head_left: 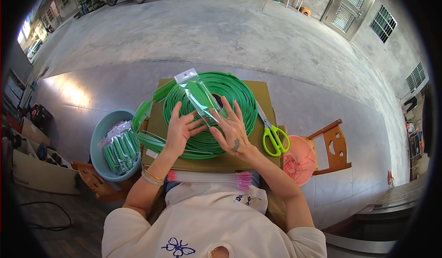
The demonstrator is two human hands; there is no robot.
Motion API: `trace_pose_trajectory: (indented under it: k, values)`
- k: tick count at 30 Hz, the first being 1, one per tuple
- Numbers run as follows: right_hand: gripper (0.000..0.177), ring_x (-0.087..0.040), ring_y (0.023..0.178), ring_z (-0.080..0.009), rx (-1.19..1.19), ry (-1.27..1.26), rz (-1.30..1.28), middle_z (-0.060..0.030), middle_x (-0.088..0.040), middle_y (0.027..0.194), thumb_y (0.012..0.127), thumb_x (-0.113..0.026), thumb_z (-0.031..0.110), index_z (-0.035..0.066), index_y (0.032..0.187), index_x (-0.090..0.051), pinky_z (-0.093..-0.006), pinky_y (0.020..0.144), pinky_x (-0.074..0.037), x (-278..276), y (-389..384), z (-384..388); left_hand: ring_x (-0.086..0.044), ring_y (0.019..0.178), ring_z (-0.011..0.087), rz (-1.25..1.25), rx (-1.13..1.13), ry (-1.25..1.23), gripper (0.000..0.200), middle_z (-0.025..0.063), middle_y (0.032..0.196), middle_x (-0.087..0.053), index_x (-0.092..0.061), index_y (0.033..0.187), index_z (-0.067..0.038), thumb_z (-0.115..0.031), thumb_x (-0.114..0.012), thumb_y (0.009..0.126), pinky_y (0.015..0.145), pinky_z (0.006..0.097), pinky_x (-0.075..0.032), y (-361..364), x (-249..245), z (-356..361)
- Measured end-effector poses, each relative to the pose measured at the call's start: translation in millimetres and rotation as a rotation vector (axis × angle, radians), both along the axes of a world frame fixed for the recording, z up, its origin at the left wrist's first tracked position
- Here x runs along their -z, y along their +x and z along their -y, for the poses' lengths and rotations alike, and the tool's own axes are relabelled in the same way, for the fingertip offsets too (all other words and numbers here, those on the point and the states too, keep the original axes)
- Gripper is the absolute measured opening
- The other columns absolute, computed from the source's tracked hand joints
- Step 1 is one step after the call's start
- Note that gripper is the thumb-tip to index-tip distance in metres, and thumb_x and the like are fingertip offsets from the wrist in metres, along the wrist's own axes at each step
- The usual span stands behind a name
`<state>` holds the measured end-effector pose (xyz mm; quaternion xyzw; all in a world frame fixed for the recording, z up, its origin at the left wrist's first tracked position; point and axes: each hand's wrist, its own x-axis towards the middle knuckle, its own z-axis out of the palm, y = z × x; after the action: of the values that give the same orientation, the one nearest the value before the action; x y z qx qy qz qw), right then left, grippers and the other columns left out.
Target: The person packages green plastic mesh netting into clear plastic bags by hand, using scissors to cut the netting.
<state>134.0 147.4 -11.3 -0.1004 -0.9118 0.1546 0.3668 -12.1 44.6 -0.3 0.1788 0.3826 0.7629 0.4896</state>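
Packet's lower end is partly behind fingers, and clear film glare makes its edge hard to read. Clear packet with white header and green mesh contents sits over the green coil, between both hands. Left hand: open, fingers spread, tips at the packet's lower left side. Right hand: fingers spread at its lower right; can't tell if it pinches the film. Coil's center mostly covered by packet and right hand. Chair under the blue basin largely hidden; frame corners cut to black.

Blue basin, left: pile of filled green packets, white headers showing. Pink basin, right: tangled pinkish pieces, too small to identify. Bundle of pink-tipped clear strips across the lap, by the box's near edge.

Cardboard box under coil; coil takes most of the top. Scissors lie along the right edge, handles reaching toward pink basin. Loose green strips run off the left edge toward blue basin. Wide concrete floor beyond the far edge.
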Motion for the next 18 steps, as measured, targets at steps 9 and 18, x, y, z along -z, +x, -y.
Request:
trace_pose_trajectory:
  k: [9, 18]
  values:
    - [0.017, -0.063, 0.085, -0.0260, -0.096, -0.028, -0.343, -0.0087, -0.065, 0.078, 0.079, -0.058, 0.013, -0.001, 0.087, -0.063, -0.0443, 0.090, -0.041, -3.8, 37.0, 6.9, -0.062, 0.077, 0.0116, -0.284, 0.028, -0.059, 0.022, 0.0049, 0.089, -0.062, -0.051, 0.106, -0.001, -0.005, -0.057, 0.086, 0.064, 0.0251, -0.053, -23.8, 1.8, -23.6]
    - [0.021, -0.051, 0.065, -0.0042, 0.009, -1.122, -0.304, 0.0015, -0.056, 0.065, 0.085, -0.061, 0.017, -0.003, 0.079, -0.062, -0.0202, 0.058, -0.039, -43.9, -2.1, -3.6, -0.057, 0.074, 0.0067, -0.841, 0.269, -0.175, 0.076, 0.0068, 0.091, -0.062, -0.013, 0.140, 0.004, 0.005, -0.060, 0.080, 0.065, 0.0200, -0.047, 18.1, -31.5, -6.6]
